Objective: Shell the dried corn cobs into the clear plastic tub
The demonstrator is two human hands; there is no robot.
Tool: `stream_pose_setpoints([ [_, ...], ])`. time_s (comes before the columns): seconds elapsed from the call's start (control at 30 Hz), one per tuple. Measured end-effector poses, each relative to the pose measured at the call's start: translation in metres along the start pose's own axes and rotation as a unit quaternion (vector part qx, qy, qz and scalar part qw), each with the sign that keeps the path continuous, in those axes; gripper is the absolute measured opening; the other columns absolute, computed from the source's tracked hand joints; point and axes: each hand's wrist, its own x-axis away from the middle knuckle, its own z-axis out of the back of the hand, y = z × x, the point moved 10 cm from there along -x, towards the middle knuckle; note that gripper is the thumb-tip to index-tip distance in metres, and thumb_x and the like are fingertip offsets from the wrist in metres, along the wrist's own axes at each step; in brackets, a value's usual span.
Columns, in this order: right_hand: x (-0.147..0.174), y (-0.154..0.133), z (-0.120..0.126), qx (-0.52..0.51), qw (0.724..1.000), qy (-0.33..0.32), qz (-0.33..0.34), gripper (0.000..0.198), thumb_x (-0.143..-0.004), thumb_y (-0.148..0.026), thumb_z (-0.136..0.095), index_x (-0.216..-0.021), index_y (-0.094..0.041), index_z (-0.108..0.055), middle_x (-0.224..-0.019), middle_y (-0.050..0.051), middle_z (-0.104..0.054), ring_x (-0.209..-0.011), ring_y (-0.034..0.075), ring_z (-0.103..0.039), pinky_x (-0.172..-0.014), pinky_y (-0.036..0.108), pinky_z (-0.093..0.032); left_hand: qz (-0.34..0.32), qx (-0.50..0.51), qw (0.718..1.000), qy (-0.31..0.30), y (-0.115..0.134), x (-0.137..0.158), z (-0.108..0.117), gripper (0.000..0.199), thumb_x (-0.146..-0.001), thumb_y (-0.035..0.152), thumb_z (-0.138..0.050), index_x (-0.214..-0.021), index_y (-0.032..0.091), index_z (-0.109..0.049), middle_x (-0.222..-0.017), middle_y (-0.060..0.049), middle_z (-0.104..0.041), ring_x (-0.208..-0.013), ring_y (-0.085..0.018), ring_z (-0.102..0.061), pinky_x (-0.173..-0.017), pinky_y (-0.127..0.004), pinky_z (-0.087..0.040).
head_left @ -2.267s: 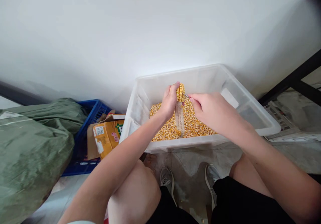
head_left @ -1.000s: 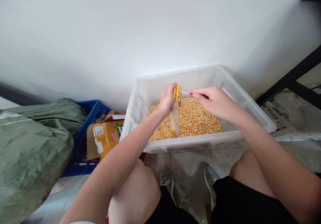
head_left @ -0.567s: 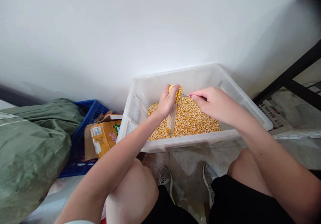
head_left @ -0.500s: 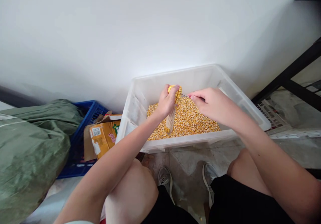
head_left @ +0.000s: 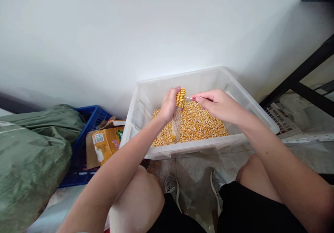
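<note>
My left hand [head_left: 169, 103] is closed around an ear of corn [head_left: 181, 98], held upright and slightly tilted over the bin. Its upper part carries yellow kernels, while the lower part is bare pale cob with a few kernels near the bottom end. In my right hand [head_left: 215, 104] is a thin metal-shafted tool with a red handle, perhaps a screwdriver [head_left: 190, 98]; its tip meets the kernels on the ear's right side. Beneath both hands, loose corn kernels [head_left: 206, 125] cover the floor of a translucent plastic bin [head_left: 182, 77].
A blue crate [head_left: 91, 116] stands left of the bin, with a green cloth bundle [head_left: 36, 160] over it. An orange cardboard box [head_left: 106, 144] sits between crate and bin. On the right are a black metal frame [head_left: 300, 83] and a pale basket [head_left: 280, 120]. A white wall rises behind.
The ear has turned in my left hand, and more of its kernels show. My right hand has shifted slightly left, and the tool's red handle now shows.
</note>
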Motion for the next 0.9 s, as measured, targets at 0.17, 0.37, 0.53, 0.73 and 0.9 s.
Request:
stream_pose_setpoints([
  [0.17,-0.001,0.002,0.001,-0.042,0.999,-0.006,0.021,0.038,-0.096,-0.047,-0.047,-0.107,-0.019,-0.071,-0.061,-0.003,-0.042,-0.055,0.012,-0.035,-0.057,0.03,-0.027,0.07,0.027,0.997,-0.012,-0.009,0.001,-0.004,0.036,-0.082,0.058,-0.052,-0.081,0.022,-0.049,-0.064,0.002,-0.047,-0.049,-0.012,-0.05,-0.046,-0.026,-0.044],
  [0.37,0.002,-0.003,-0.002,0.011,1.0,0.01,0.01,0.035,-0.097,-0.044,-0.045,-0.083,-0.019,-0.066,-0.06,-0.003,-0.041,-0.057,0.013,-0.034,-0.058,0.03,-0.025,0.04,-0.01,0.999,0.007,-0.012,-0.006,0.005,0.038,-0.08,0.059,-0.059,-0.083,0.022,-0.052,-0.065,0.002,-0.047,-0.049,-0.012,-0.051,-0.044,-0.025,-0.044],
  [0.53,0.01,-0.016,0.006,0.063,0.997,0.046,0.002,0.035,-0.098,-0.039,-0.045,-0.072,-0.019,-0.058,-0.059,-0.002,-0.04,-0.058,0.013,-0.035,-0.06,0.031,-0.024,0.022,-0.024,0.999,0.011,-0.014,-0.011,0.009,0.041,-0.079,0.061,-0.06,-0.087,0.021,-0.054,-0.069,0.0,-0.051,-0.055,-0.013,-0.055,-0.047,-0.025,-0.046],
  [0.73,0.007,-0.016,0.01,0.059,0.997,0.053,0.007,0.034,-0.098,-0.038,-0.045,-0.071,-0.02,-0.056,-0.059,-0.003,-0.039,-0.059,0.013,-0.036,-0.061,0.032,-0.024,0.01,-0.04,0.999,0.007,-0.011,-0.01,0.008,0.04,-0.08,0.059,-0.06,-0.087,0.02,-0.055,-0.073,-0.001,-0.05,-0.056,-0.014,-0.055,-0.045,-0.026,-0.046],
  [0.9,0.005,-0.014,0.007,0.086,0.995,0.046,-0.001,0.035,-0.098,-0.038,-0.044,-0.068,-0.021,-0.052,-0.057,-0.004,-0.034,-0.054,0.012,-0.033,-0.057,0.032,-0.021,-0.009,-0.066,0.998,-0.003,-0.004,-0.006,0.004,0.035,-0.083,0.056,-0.059,-0.084,0.021,-0.052,-0.074,0.0,-0.05,-0.056,-0.013,-0.054,-0.044,-0.025,-0.046],
])
